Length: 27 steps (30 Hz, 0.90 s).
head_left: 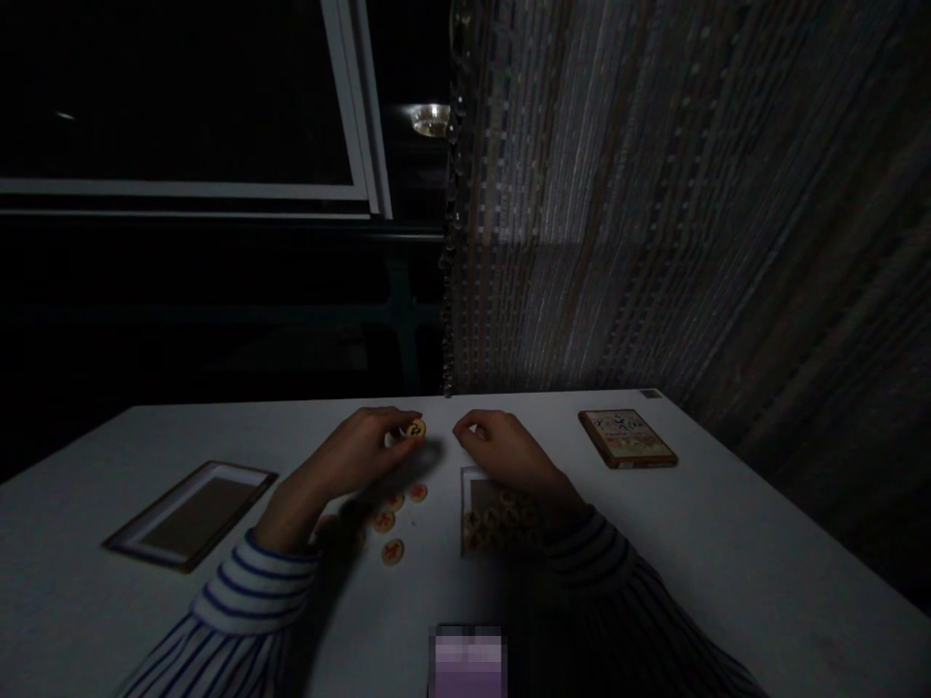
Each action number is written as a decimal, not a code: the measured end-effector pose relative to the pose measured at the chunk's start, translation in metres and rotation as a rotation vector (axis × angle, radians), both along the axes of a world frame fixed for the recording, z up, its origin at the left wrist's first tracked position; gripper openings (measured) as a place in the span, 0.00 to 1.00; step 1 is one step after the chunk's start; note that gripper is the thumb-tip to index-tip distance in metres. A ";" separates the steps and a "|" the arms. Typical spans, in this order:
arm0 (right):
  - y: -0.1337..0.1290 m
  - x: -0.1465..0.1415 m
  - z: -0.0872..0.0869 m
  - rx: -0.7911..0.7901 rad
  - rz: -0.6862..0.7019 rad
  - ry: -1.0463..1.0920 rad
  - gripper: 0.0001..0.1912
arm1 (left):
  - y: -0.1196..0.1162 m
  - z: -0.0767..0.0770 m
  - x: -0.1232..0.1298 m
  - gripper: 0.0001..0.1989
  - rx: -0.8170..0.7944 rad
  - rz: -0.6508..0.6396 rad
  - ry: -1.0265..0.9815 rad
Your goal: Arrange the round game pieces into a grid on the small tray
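Observation:
Above the white table [429, 620], my left hand [349, 451] pinches a round Chinese chess piece [416, 428] with a dark character between thumb and fingers. My right hand [509, 446] is a short way to the right, its thumb and index finger curled together. What it holds, if anything, is hidden. Several chess pieces with red characters [393, 552] lie scattered beneath my left wrist, some partly in shadow. Under my right wrist is a shallow open box [464, 504] holding several chess pieces, partly covered by my arm.
On the left lies a shallow tray [208, 514] with a pale rim. A flat box with a printed cover [629, 438] rests at the far right. Behind the table hangs a string curtain [567, 223]. At the bottom edge is a blurred purple object [467, 667]. The light is dim.

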State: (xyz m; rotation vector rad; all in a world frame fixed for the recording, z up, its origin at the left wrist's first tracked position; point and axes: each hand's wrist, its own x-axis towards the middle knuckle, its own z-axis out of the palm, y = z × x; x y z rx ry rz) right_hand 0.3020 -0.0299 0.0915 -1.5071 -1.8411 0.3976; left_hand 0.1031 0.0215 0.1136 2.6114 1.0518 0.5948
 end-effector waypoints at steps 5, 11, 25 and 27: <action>-0.004 0.000 0.005 0.018 0.002 0.005 0.11 | -0.009 -0.011 0.004 0.19 -0.021 0.035 -0.042; -0.010 0.000 0.011 0.026 0.011 0.005 0.12 | -0.022 -0.030 0.012 0.22 -0.036 0.220 -0.061; -0.027 0.000 0.024 0.053 0.048 0.038 0.12 | -0.058 -0.061 0.044 0.20 -0.207 0.258 -0.378; -0.028 0.003 0.020 0.049 0.041 0.038 0.12 | -0.061 -0.067 0.049 0.21 -0.234 0.295 -0.426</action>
